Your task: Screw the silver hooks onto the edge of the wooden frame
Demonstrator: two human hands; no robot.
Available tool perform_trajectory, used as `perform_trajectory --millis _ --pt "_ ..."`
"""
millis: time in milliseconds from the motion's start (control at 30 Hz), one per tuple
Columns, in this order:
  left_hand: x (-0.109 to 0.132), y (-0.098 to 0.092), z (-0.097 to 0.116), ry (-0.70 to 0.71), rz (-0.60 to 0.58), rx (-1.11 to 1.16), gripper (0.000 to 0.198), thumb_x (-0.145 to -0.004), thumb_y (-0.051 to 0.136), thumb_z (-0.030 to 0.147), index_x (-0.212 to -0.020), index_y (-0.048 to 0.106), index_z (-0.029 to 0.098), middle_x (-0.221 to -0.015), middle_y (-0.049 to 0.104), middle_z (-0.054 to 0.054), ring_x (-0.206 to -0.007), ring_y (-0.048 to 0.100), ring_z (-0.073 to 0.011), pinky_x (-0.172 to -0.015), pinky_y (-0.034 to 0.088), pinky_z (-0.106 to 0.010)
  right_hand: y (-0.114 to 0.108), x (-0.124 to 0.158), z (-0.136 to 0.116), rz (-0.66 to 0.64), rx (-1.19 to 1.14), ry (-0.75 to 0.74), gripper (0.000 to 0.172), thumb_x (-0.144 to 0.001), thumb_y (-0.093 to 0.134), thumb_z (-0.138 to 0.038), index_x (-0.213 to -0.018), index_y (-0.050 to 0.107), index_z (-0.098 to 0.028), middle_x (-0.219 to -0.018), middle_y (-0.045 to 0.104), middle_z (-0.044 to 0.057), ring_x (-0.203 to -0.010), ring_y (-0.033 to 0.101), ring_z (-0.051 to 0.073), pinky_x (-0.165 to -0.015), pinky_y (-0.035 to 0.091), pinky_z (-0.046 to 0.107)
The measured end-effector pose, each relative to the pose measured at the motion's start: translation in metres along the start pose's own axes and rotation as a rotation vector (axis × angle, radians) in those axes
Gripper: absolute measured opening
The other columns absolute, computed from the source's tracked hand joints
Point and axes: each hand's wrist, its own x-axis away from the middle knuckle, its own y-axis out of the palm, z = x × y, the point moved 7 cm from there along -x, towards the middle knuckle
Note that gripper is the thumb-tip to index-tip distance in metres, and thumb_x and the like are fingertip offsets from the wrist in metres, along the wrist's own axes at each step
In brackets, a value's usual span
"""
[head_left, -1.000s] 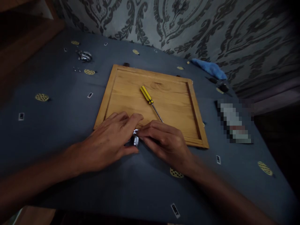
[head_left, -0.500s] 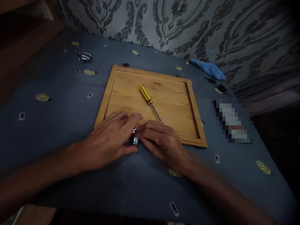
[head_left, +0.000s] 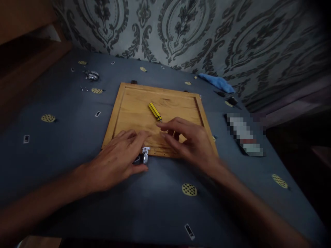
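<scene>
Head view: We take the wooden panel (head_left: 141, 91), flat on the table cover (head_left: 155, 217), as the reference. The metal hinge (head_left: 145, 156) sits at the panel's near edge, left of the edge's middle, with its long axis running from the edge toward us. Small holes (head_left: 159, 151) show in the near rail just right of it.

Our left hand (head_left: 116, 156) is the nearer to the hinge: it lies over the panel's near left corner, fingers forward, thumb beside the hinge's near end. We cannot tell whether it grips the hinge or merely steadies it. Our right hand (head_left: 192, 143) is above the panel's near right part, thumb and forefinger parted, no held item visible.

The screwdriver (head_left: 155, 112) lies on the panel's middle, diagonally: yellow handle toward the far left, shaft toward our right fingertips, which partly hide it; we cannot confirm contact
</scene>
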Motion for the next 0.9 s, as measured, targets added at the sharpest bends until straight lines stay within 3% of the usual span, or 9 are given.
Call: perform_trajectory --millis 133,233,367,500,600,667,733,900 --pt "0.000 0.001 -0.003 -0.012 0.010 0.016 0.067 -0.080 0.081 0.024 -0.132 0.038 0.025 -0.111 0.067 -0.005 -0.109 0.062 -0.0288 -0.090 0.052 -0.043 0.005 -0.027 0.027 0.013 0.202 0.127 0.020 -0.091 0.066 -0.023 -0.110 0.070 -0.018 -0.093 0.070 0.005 -0.068 0.061 0.015 -0.062 0.046 0.028" --pt "0.000 0.002 -0.004 -0.007 0.014 0.035 0.068 -0.081 0.081 0.024 -0.133 0.037 0.025 -0.112 0.067 -0.005 -0.110 0.063 -0.0282 -0.092 0.053 -0.044 0.020 -0.043 0.045 -0.080 0.331 0.273 0.026 -0.089 0.068 -0.028 -0.113 0.067 -0.017 -0.103 0.069 0.009 -0.078 0.063 0.021 -0.070 0.047 0.033" --pt "0.001 0.002 -0.006 -0.027 0.021 0.031 0.067 -0.082 0.080 0.025 -0.135 0.038 0.026 -0.113 0.067 -0.005 -0.111 0.063 -0.0286 -0.094 0.053 -0.046 0.033 -0.055 0.054 -0.086 0.337 0.325 0.023 -0.085 0.067 -0.019 -0.107 0.068 -0.014 -0.105 0.069 0.014 -0.088 0.064 0.027 -0.072 0.047 0.035" --pt "0.002 0.001 -0.006 -0.035 0.025 0.040 0.067 -0.082 0.080 0.027 -0.135 0.039 0.027 -0.113 0.067 -0.005 -0.111 0.063 -0.0273 -0.095 0.053 -0.047 0.030 -0.055 0.059 -0.053 0.272 0.357 0.026 -0.086 0.065 -0.013 -0.111 0.068 -0.012 -0.093 0.070 0.010 -0.083 0.063 0.023 -0.072 0.046 0.033" --pt "0.001 0.001 -0.006 -0.037 0.018 0.057 0.068 -0.082 0.081 0.028 -0.135 0.039 0.027 -0.113 0.067 -0.005 -0.113 0.063 -0.0282 -0.097 0.054 -0.049 0.013 -0.044 0.049 0.034 0.167 0.349 0.021 -0.090 0.064 -0.018 -0.110 0.066 -0.014 -0.094 0.068 0.005 -0.076 0.060 0.017 -0.065 0.046 0.028" --pt "0.000 0.001 -0.006 -0.047 0.010 0.063 0.070 -0.080 0.082 0.028 -0.135 0.039 0.026 -0.113 0.068 -0.005 -0.115 0.063 -0.0298 -0.097 0.054 -0.050 -0.005 -0.033 0.030 0.192 -0.112 0.287 0.009 -0.094 0.063 -0.024 -0.098 0.064 -0.017 -0.088 0.064 0.002 -0.069 0.058 0.013 -0.058 0.046 0.026" --pt "-0.001 0.000 -0.006 -0.052 0.012 0.061 0.070 -0.079 0.083 0.029 -0.134 0.041 0.026 -0.114 0.068 -0.006 -0.118 0.062 -0.0315 -0.096 0.054 -0.051 -0.014 -0.020 0.011 0.240 -0.317 0.245 0.018 -0.095 0.065 -0.038 -0.094 0.060 -0.021 -0.079 0.056 -0.002 -0.058 0.053 0.010 -0.049 0.044 0.024" --pt "-0.001 -0.001 -0.004 -0.045 -0.003 0.036 0.066 -0.081 0.081 0.031 -0.133 0.041 0.024 -0.115 0.068 -0.008 -0.118 0.061 -0.0309 -0.096 0.054 -0.049 -0.018 0.008 -0.022 0.325 -0.395 0.204 0.015 -0.100 0.060 -0.036 -0.094 0.054 -0.024 -0.080 0.053 -0.003 -0.057 0.055 0.009 -0.051 0.050 0.023"
